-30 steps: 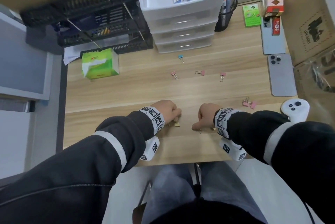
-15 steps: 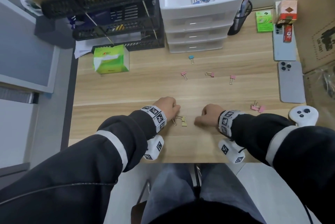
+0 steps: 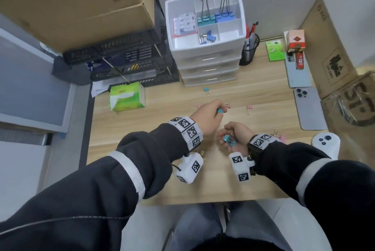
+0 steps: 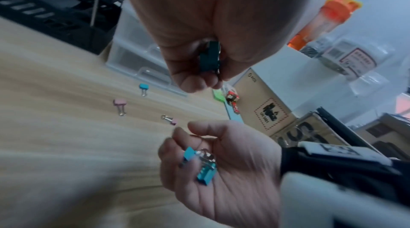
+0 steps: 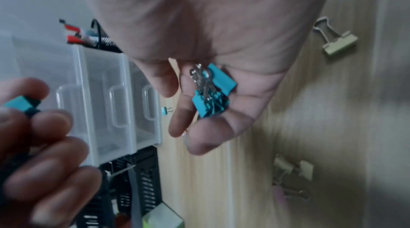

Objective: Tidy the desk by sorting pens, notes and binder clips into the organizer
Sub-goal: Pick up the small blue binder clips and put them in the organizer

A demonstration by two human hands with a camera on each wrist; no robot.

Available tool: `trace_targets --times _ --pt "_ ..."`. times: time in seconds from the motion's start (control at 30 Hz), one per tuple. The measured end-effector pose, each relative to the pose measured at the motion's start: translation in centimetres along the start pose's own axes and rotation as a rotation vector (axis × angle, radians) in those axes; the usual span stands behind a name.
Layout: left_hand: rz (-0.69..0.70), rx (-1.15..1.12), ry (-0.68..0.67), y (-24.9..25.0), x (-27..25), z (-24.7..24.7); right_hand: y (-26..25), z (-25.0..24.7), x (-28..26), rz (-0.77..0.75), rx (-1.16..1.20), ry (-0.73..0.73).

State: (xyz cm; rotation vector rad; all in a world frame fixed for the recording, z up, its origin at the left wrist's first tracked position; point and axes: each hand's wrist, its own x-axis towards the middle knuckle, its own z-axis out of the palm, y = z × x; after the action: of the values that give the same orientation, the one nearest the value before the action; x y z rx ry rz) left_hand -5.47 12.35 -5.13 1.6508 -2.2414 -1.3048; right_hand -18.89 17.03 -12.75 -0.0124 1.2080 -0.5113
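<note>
Worktop of pale wood-grain laminate; landmark is the white plastic drawer organizer at its rear. Black lattice trays stand left of the organizer, a green tissue pack in front of those, and a black mesh pen cup holding red-capped pens just right of it. Two phones lie flat farther right, beside cardboard boxes. In front of the organizer, loose small binder clips: one teal, several pink, and tan ones nearer the person.

Organizer's top tray is divided: cards in the left compartment, large teal and blue clips upright at the back, small blue clips in the middle.

Left hand pinches one teal clip at its fingertips, above the worktop in front of the organizer. Right hand is palm up, fingers loosely cupped, cradling a bunch of teal clips with bright wire handles.
</note>
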Motion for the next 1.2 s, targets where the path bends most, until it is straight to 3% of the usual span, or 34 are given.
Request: trace_targets --times 0.2,0.33,0.5,0.73,0.87,1.0,1.13,1.2 --pt "0.042 0.012 0.017 3.2 0.0 -0.8 -1.8 2.1 -1.5 -0.078 0.405 -0.188" --pt "-0.002 -0.131 0.007 4.6 -0.2 -1.0 -3.1 2.4 -1.8 -0.212 0.548 -0.189" --pt "0.003 -0.258 0.029 5.2 0.0 -1.4 -3.2 2.2 -0.5 -0.287 0.611 -0.155" --pt "0.051 -0.313 0.207 4.9 0.5 -2.5 -4.5 1.6 -2.5 -0.11 0.622 -0.211" --pt "0.028 -0.249 0.312 4.2 1.0 -4.3 -5.6 1.6 -3.7 -0.082 0.403 -0.288" --pt "-0.14 -0.086 0.303 2.1 1.6 -6.5 -6.8 1.0 -3.1 -0.056 0.268 -0.153" --pt "-0.372 0.064 0.134 -1.8 1.7 -7.2 -6.7 -0.9 -2.0 -0.055 0.138 0.102" --pt "-0.44 0.156 0.058 -3.6 1.6 -7.0 -6.4 -2.0 -1.5 -0.055 0.13 0.156"
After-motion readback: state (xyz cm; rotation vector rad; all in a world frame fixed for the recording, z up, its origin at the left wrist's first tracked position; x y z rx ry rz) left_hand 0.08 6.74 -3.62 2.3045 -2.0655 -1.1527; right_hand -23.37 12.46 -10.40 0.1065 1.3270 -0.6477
